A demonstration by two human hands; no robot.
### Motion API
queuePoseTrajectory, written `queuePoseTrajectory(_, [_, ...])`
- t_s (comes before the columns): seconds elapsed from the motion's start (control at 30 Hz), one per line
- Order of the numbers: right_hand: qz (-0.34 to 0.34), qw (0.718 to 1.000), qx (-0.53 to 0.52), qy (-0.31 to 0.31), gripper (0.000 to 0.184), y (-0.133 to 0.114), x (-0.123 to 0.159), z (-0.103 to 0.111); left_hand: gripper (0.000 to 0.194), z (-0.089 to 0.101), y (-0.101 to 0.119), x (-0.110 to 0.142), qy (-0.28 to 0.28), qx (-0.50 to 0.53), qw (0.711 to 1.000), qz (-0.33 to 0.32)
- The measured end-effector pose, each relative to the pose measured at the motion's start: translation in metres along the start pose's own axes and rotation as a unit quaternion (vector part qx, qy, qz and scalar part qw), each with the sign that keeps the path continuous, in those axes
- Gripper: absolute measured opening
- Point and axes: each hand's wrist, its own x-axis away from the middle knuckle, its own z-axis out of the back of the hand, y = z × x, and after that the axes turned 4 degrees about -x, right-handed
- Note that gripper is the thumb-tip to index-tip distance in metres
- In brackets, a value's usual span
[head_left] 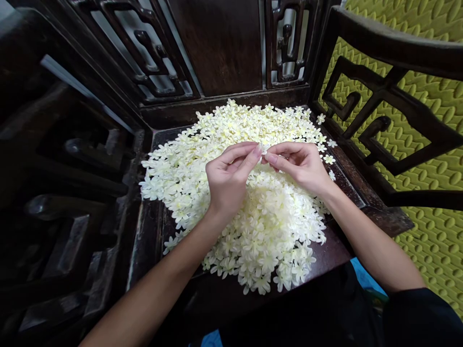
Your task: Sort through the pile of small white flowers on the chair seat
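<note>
Pinched between the thumb and fingers of my left hand (231, 173) is a small white flower (263, 147). My right hand (298, 166) meets it from the other side, thumb and fingertips pressed together close to the flower; what exactly they grip is too small to make out. Both hands hover over a wide heap of white, yellow-centred flowers (188, 168), which look artificial. The nearer part of the heap, below my wrists, is piled higher.
The heap lies on a dark wooden chair seat (325, 255). A carved wooden backrest (220, 48) stands behind, and an openwork armrest (398, 91) rises at right. Several loose flowers (329, 159) lie near the right edge. Yellow-green textured fabric (434, 226) is beyond.
</note>
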Motion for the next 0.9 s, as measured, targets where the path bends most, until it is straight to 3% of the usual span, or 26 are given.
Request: queuePoseTrajectory(0.9, [0.003, 1.0, -0.01, -0.012, 0.027, -0.0025, -0.0008, -0.0012, 0.012, 0.0009, -0.0012, 0.0002, -0.008, -0.017, 1.0, -0.006])
